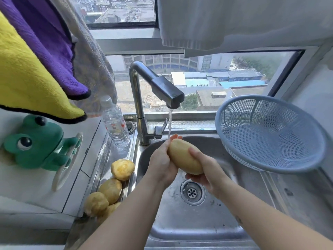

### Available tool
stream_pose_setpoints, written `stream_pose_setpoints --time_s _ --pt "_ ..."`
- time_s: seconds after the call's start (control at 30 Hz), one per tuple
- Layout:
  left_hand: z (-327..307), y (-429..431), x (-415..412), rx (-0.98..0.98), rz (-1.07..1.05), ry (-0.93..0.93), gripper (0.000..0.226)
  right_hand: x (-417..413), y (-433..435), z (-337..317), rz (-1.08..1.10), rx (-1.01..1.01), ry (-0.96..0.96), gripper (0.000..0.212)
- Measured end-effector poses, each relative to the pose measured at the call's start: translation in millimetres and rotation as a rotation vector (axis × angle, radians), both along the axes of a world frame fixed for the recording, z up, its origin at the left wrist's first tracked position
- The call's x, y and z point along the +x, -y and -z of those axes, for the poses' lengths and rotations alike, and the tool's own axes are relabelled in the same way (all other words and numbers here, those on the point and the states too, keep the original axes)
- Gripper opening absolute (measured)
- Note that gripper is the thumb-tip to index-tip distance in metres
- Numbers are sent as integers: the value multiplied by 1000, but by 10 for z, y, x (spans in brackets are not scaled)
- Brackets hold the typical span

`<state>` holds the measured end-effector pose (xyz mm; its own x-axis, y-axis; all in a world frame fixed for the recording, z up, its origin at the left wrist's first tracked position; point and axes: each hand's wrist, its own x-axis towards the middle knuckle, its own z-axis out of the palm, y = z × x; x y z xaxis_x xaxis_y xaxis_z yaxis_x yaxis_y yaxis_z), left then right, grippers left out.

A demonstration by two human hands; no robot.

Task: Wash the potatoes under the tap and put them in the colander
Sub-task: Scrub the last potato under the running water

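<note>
A long yellow potato (182,155) is held over the steel sink (225,228), under a thin stream of water from the tap (162,87). My left hand (161,163) cups its left side and my right hand (207,170) grips its lower right end. Several more potatoes (122,169) lie in a row on the ledge left of the sink. A blue plastic colander (270,134) sits tilted on the sink's right rim, with nothing in it.
A clear water bottle (115,123) stands left of the tap base. A green frog holder (36,143) hangs on the left wall under yellow and purple cloths (36,69). The drain (192,193) lies below my hands. A window runs behind the sink.
</note>
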<state>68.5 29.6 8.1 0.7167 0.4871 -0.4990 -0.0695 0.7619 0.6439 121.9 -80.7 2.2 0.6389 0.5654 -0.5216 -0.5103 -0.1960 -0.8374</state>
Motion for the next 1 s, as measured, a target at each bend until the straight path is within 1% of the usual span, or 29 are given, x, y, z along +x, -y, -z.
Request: stream_pose_setpoints --time_s 0.07,0.1,0.13,0.2,0.27,0.33,0.47,0.53,0.63,0.67,0.73,0.87,0.93,1.0 --pt "-8 9 -92 19 74 51 23 -32 10 45 20 58 -204 42" --pt "18 5 -123 68 102 46 23 -46 13 61 1 72 -253 44" --pt "50 5 -145 119 116 38 23 -57 18 78 -36 81 -262 46" --pt "90 7 -159 187 88 7 23 -63 18 108 -124 91 -203 50" --pt "73 24 -155 225 16 -28 19 -52 19 119 -202 95 -98 50" --pt "49 27 -138 250 -65 -70 16 -32 14 115 -276 83 24 57" --pt "-23 13 -108 260 -120 -155 40 -1 8 73 -425 24 261 70" --pt "-47 10 -102 277 -109 -188 37 17 9 76 -463 1 311 67" --pt "-53 2 -106 266 -55 -183 20 38 23 121 -473 7 294 58" --pt "-59 3 -120 268 -22 -176 19 44 31 131 -470 21 273 57" --pt "-60 -6 -165 292 56 -151 23 62 41 140 -454 48 244 59" --pt "-40 -33 -251 388 217 -51 27 100 23 190 -418 93 162 76" --pt "-26 -54 -275 424 263 -34 30 110 3 210 -408 107 159 73" --pt "-28 -77 -297 434 282 -26 34 129 -13 211 -411 100 196 64"
